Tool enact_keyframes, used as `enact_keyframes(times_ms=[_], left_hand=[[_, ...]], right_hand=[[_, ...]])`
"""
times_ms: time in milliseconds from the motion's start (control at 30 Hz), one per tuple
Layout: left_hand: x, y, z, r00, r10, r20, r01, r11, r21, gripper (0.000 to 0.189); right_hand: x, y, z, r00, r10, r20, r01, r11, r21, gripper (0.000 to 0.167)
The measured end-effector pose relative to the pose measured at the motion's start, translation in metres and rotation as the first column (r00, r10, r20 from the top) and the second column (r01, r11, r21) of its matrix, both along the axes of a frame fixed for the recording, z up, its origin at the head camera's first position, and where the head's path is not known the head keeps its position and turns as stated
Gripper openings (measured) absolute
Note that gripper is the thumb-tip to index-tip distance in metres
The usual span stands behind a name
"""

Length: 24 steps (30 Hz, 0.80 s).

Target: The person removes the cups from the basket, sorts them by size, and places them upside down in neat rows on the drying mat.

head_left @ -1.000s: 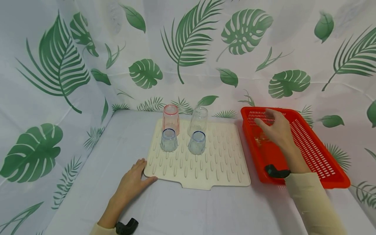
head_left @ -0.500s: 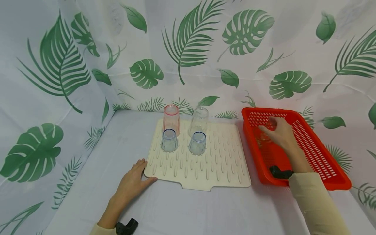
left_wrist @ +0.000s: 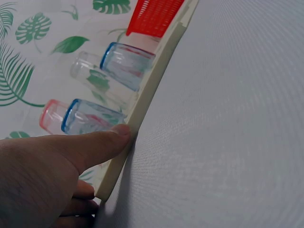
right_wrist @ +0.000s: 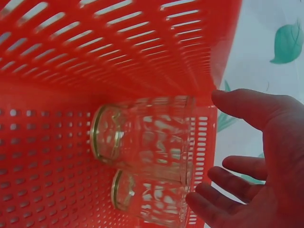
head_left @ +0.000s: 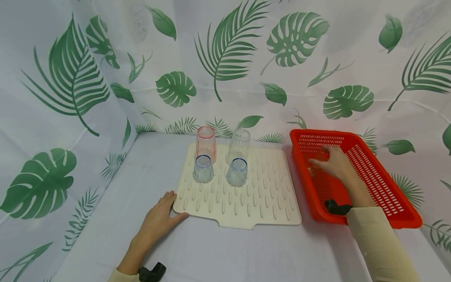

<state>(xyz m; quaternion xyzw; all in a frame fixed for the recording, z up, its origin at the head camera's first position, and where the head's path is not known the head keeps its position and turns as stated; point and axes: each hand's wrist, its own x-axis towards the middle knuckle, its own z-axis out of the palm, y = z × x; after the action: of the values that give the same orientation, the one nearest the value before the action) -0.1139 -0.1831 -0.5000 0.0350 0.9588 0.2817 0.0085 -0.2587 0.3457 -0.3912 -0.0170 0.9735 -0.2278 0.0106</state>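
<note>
My left hand (head_left: 158,219) rests at the near left corner of a cream, ridged drying mat (head_left: 267,196), thumb along the front edge and fingers at the left side. On the mat stand two short glasses with blue rings on top, a left one (head_left: 203,170) and a right one (head_left: 237,173). Behind them are a tall pink-tinted glass (head_left: 206,145) and a tall clear glass (head_left: 239,145). Inside a red basket (head_left: 380,180), my right hand (head_left: 336,164) hangs with thumb and fingers apart. Two clear glasses lie there, an upper one (right_wrist: 142,135) and a lower one (right_wrist: 152,199), close to its fingertips.
The basket has slotted walls and stands just right of the mat. A white cloth (head_left: 218,254) covers the table, and a leaf-patterned curtain (head_left: 232,47) hangs behind it. Each wrist wears a black camera mount.
My right hand has moved slightly down and nearer within the basket, lowering toward the glasses. My left hand stays at the mat corner, and the glasses on the mat have not moved.
</note>
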Motion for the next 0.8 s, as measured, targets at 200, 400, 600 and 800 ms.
enact_keyframes(times_ms=[200, 400, 600, 800], left_hand=[[0.0001, -0.0001, -0.0001, 1.000, 0.003, 0.001, -0.003, 1.000, 0.003, 0.086], [0.0002, 0.0001, 0.0003, 1.000, 0.005, 0.008, -0.005, 1.000, 0.004, 0.085], [0.0004, 0.0006, 0.0011, 1.000, 0.010, 0.019, -0.010, 1.000, 0.006, 0.085], [0.0008, 0.0010, 0.0024, 1.000, 0.009, 0.023, -0.009, 1.000, 0.009, 0.085]], right_hand=[[0.0003, -0.0007, -0.0030, 1.000, 0.027, 0.006, -0.027, 1.000, 0.006, 0.086], [0.0002, -0.0014, -0.0044, 0.999, 0.013, 0.040, -0.014, 1.000, 0.024, 0.088], [0.0008, -0.0018, -0.0038, 0.998, 0.011, 0.057, -0.014, 0.999, 0.042, 0.091], [0.0018, -0.0009, -0.0021, 0.996, 0.020, 0.085, -0.025, 0.998, 0.061, 0.092]])
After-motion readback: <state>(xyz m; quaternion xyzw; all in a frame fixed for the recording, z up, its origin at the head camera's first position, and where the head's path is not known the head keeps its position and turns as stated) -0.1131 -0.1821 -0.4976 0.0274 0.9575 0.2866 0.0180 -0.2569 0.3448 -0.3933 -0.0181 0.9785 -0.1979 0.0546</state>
